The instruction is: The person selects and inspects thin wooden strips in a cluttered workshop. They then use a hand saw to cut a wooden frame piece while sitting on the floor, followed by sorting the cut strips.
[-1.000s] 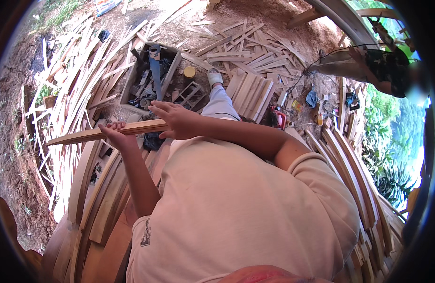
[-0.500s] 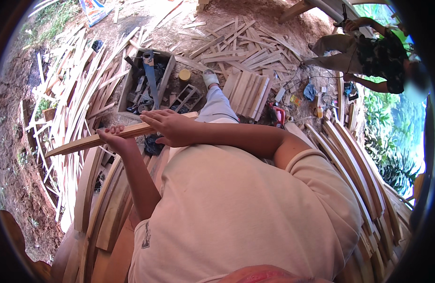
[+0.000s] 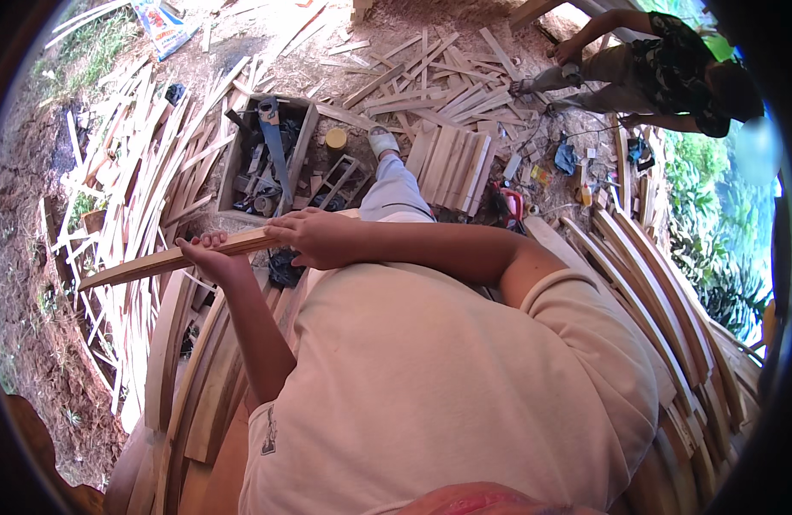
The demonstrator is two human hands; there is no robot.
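A long, narrow wooden strip (image 3: 147,266) lies across the front of my body, tilted down toward its left end. My left hand (image 3: 211,256) is closed round it from below, fingertips showing over its far side. Farther right, my right hand (image 3: 319,238) lies over the same strip, fingers bent across its top and thumb on the near side. That hand and forearm hide part of the strip, and its right tip shows just past the wrist. Beyond my hands stands a wooden toolbox (image 3: 308,142) with a handsaw (image 3: 274,146) leaning in it.
Loose offcuts (image 3: 452,94) and long thin strips (image 3: 169,146) litter the ground. Right of my foot (image 3: 383,142) lies a stack of short boards (image 3: 447,163). Long planks (image 3: 653,266) flank me. Another person (image 3: 662,69) stands at the far right, near a cable.
My right hand's fingers, stretched flat before, are now bent over the strip. The hand sits slightly lower. The other person has leaned and moved an arm.
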